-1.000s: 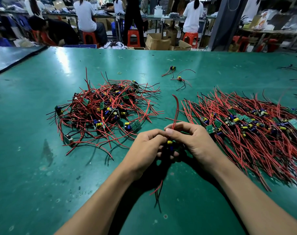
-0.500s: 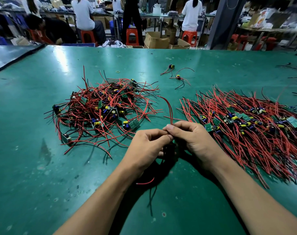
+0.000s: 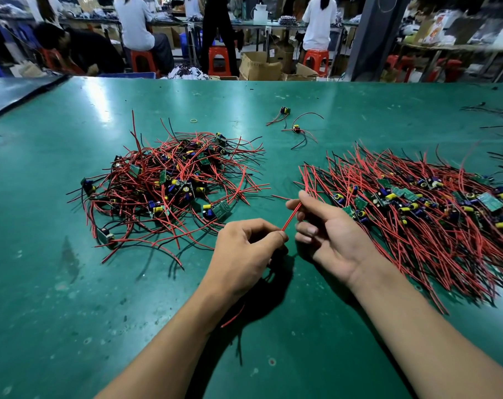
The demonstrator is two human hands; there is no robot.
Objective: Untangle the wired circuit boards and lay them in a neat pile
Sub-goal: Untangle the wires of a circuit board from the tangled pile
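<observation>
While the left hand pinches a thin red insulated wire low down, the right hand pinches its tip (board unseen), probably to straighten it.

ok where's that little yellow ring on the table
In the head view the yellow ring lies on the green table, just beyond the tangled pile on the left, and left of a stray wired board.

This is an electronics assembly workshop. A long green-matted bench carries a tangled heap of wired circuit boards on its left and a combed-out pile on its right. Beyond the bench's far edge, workers sit on red stools at other tables, among cardboard boxes.
</observation>
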